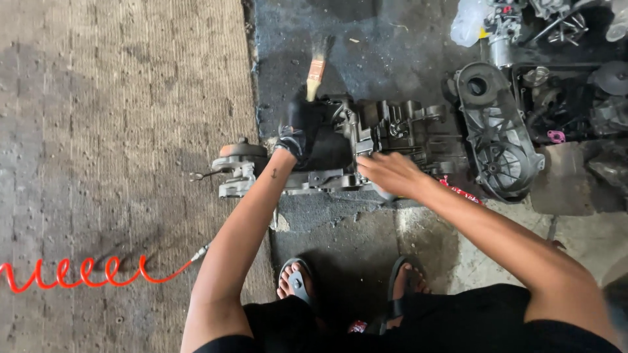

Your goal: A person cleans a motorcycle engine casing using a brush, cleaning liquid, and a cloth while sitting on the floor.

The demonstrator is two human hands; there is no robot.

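Note:
A dirty grey scooter engine [392,127] lies on the dark oily floor in front of me. My left hand [299,131] wears a black glove and grips a paintbrush [316,68] by its tan wooden handle, the dark bristles pointing away from me above the engine's far left side. My bare right hand [391,174] rests flat on the engine's near edge with its fingers stretched out to the left. It holds nothing.
A detached black engine cover [498,131] lies to the right, with more engine parts [569,98] behind it. A red coiled air hose [72,271] runs along the concrete at the left. My sandalled feet [297,282] stand below the engine.

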